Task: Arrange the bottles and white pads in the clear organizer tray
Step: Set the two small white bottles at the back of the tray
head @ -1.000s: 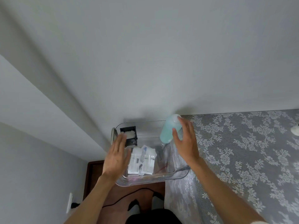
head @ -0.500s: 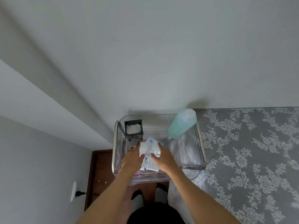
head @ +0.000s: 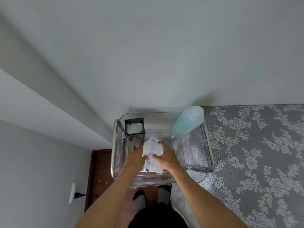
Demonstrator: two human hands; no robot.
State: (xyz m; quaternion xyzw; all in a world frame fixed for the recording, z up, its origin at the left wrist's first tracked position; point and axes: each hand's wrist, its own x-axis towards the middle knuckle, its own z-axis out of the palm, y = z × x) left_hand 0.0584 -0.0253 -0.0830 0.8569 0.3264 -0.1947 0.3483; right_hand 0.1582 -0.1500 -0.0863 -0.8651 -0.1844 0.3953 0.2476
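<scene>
A clear organizer tray with metal side handles rests on the corner of a lace-covered table. A tall bottle of turquoise liquid stands in its back right part. In the back left corner, a black-framed holder contains white pads. Both hands are inside the tray's middle. My left hand and my right hand together grip a bundle of white packets, some with blue print. The lower packets are partly hidden by my hands.
The grey lace tablecloth stretches to the right. A white wall stands right behind the tray. Below the table's left edge there is brown floor, and a wall socket with a black plug. My legs are under the tray's front edge.
My right hand let go of the turquoise bottle, which now stands in the tray. Both hands moved to the tray's middle and closed on the white packets, lifting them slightly.
</scene>
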